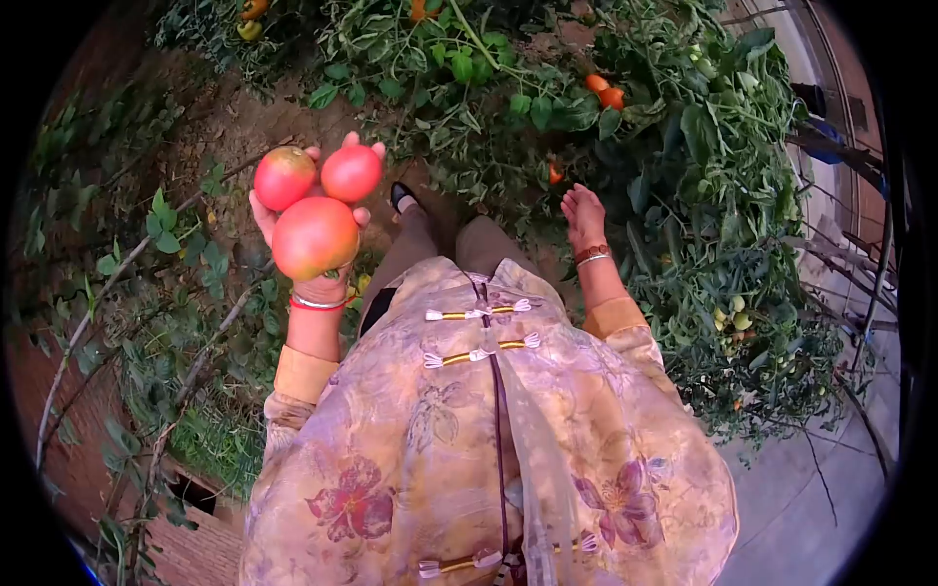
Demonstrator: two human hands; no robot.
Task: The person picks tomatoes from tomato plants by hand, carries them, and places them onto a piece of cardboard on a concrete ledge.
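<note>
My left hand (262, 217) is palm up and cradles three pinkish-red tomatoes. The largest tomato (316, 237) sits nearest the wrist, a smaller tomato (285, 178) with a greenish-brown top lies at the left, and another tomato (352, 173) rests by the fingertips. Much of the palm is hidden beneath them. My right hand (584, 217) hangs beside the tomato plants (699, 137), its fingers loosely curved and nothing visible in it. Close above it, a small orange-red tomato (555, 173) shows among the leaves.
Two red tomatoes (606, 93) hang farther up, and pale green tomatoes (740, 320) grow at the right. Thin wooden poles (210, 342) slant through the greenery on the left. Bare soil (259, 112) lies ahead, and grey paving (782, 498) borders the plants at the lower right.
</note>
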